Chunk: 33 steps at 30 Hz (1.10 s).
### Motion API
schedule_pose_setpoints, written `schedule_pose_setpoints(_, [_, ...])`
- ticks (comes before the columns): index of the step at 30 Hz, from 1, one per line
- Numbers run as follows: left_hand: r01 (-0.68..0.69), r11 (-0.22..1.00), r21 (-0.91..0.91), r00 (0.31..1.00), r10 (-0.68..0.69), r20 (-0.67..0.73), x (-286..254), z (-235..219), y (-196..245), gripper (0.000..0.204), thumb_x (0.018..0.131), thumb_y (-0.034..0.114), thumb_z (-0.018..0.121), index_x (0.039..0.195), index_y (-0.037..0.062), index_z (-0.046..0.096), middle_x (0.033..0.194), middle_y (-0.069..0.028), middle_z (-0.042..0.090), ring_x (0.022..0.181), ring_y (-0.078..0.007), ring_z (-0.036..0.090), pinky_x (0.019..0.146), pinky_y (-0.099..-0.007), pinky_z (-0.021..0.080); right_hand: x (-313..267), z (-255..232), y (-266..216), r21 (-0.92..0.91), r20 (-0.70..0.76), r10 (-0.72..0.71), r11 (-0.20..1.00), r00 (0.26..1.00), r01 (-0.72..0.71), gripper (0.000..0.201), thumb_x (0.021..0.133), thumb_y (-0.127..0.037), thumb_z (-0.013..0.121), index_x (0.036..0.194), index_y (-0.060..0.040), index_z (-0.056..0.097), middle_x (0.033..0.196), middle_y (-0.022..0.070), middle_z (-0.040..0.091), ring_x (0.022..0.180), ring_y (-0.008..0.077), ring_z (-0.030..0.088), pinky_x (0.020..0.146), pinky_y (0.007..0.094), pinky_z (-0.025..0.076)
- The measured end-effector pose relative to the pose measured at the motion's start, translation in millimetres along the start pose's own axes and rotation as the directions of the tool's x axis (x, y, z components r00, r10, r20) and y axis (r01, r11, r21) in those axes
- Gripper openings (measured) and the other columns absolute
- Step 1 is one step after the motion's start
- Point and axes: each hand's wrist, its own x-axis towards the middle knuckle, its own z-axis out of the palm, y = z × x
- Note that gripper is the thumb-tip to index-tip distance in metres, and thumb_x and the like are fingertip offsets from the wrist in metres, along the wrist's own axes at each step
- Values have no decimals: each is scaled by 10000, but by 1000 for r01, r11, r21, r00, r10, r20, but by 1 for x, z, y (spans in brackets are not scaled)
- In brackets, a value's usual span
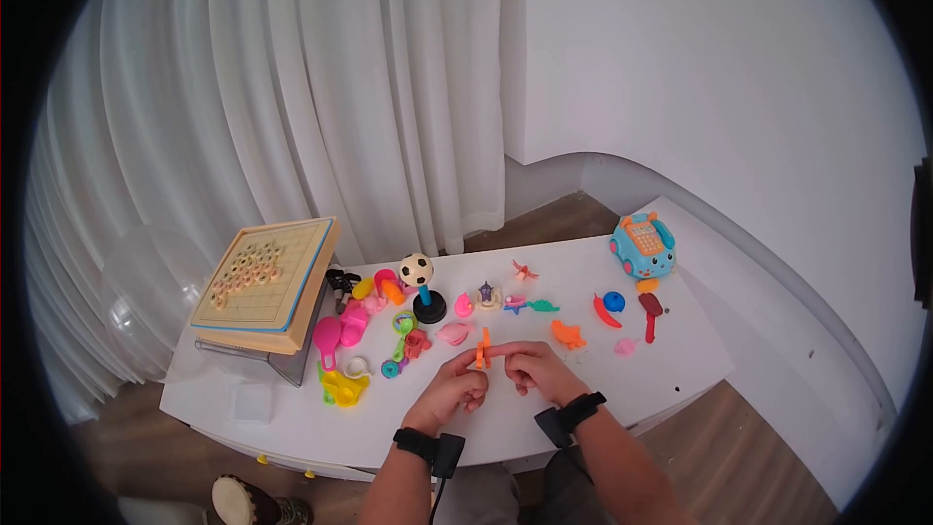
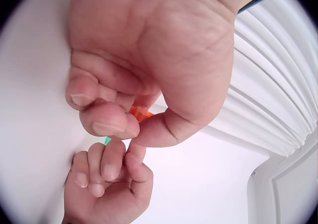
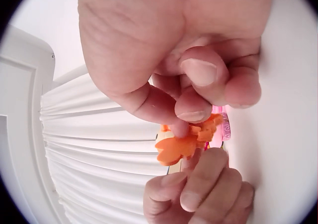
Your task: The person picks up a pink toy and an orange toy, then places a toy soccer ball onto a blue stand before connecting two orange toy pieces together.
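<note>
A small orange plastic toy with a lobed outline [image 3: 176, 149] is upright between the two hands, edge-on in the head view. My left hand [image 1: 453, 395] reaches in from the left, its index finger extended to one face of the toy. From the other side comes my right hand [image 1: 537, 371], whose index fingertip presses the opposite face. The remaining fingers of both hands are bent toward the palms. In the left wrist view, the left thumb and fingers hide most of the orange toy [image 2: 141, 114].
Left: a board game [image 1: 262, 272] with round pieces on a stand, and a pink toy mirror or brush [image 1: 328, 335]. Behind the hands: a soccer-ball toy [image 1: 417, 270] on a black base. Right: another orange toy [image 1: 569, 334], a red chili [image 1: 607, 310] and a toy telephone [image 1: 641, 245].
</note>
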Motion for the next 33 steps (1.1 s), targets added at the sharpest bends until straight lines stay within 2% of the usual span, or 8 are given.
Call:
schedule_pose_setpoints(5, [60, 997, 49, 997, -62, 51, 0, -1, 2, 620, 906, 66, 598, 1519, 42, 511, 733, -2, 519, 573, -122, 507, 543, -250, 390, -2, 3, -7, 16, -8, -21, 1000, 1000, 21, 496, 931, -64, 511, 1398, -28, 673, 691, -26, 499, 565, 76, 462, 540, 251, 450])
schedule_pose_setpoints(10, [-8, 1000, -23, 999, 9, 34, -4, 2, 4, 670, 891, 58, 589, 1554, 97, 505, 726, 7, 525, 578, -115, 508, 550, -256, 386, 7, 3, 4, -52, -6, 26, 998, 1000, -26, 454, 926, -98, 530, 1338, -3, 695, 690, -18, 525, 548, 77, 491, 507, 255, 446])
schedule_pose_setpoints(15, [-30, 1000, 2, 999, 29, 36, -4, 2, 4, 689, 899, 69, 589, 1572, 80, 441, 720, 3, 534, 581, -114, 520, 542, -255, 383, 7, -3, 7, -122, 29, 30, 992, 999, -26, 442, 933, -94, 529, 1330, -3, 704, 682, -25, 511, 553, 77, 481, 508, 250, 441])
schedule_pose_setpoints(17, [-15, 1000, 10, 1000, 15, 23, -1, 0, 1, 697, 899, 76, 592, 1574, 72, 422, 717, 3, 536, 580, -112, 523, 537, -255, 381, 3, -4, 2, -40, 97, -4, 999, 995, 8, 469, 934, -86, 532, 1369, -19, 693, 677, -35, 488, 564, 71, 459, 516, 244, 436])
schedule_pose_setpoints(22, [93, 989, 113, 995, -97, 33, 7, -6, -2, 680, 892, 105, 605, 1552, 63, 446, 713, 14, 538, 565, -102, 517, 529, -254, 379, -6, 1, -13, 7, 80, -23, 1000, 997, 22, 545, 925, -40, 506, 1455, -28, 634, 681, -41, 462, 567, 67, 430, 544, 242, 445])
schedule_pose_setpoints(24, [70, 992, 107, 997, -74, 35, 1, 1, 3, 669, 893, 97, 601, 1547, 68, 460, 714, 17, 538, 569, -100, 518, 532, -252, 381, -5, 2, -14, 7, 59, -33, 999, 998, 33, 559, 923, -50, 513, 1471, -27, 619, 677, -43, 461, 563, 65, 427, 544, 242, 443])
schedule_pose_setpoints(31, [-47, 999, 26, 997, 45, 60, -4, 3, 4, 646, 913, 79, 597, 1548, 84, 481, 721, 27, 521, 585, -92, 506, 544, -247, 378, 4, -1, -6, -68, 50, 114, 992, 992, -110, 564, 917, -89, 542, 1471, -8, 609, 654, -38, 453, 548, 75, 431, 549, 249, 442])
schedule_pose_setpoints(33, [-35, 999, 13, 998, 35, 53, -3, 2, 3, 641, 918, 86, 601, 1547, 83, 480, 721, 28, 515, 585, -92, 503, 543, -245, 374, 4, -2, -7, -93, 47, 135, 987, 990, -130, 564, 918, -86, 538, 1472, -4, 607, 655, -37, 454, 547, 77, 433, 550, 250, 442])
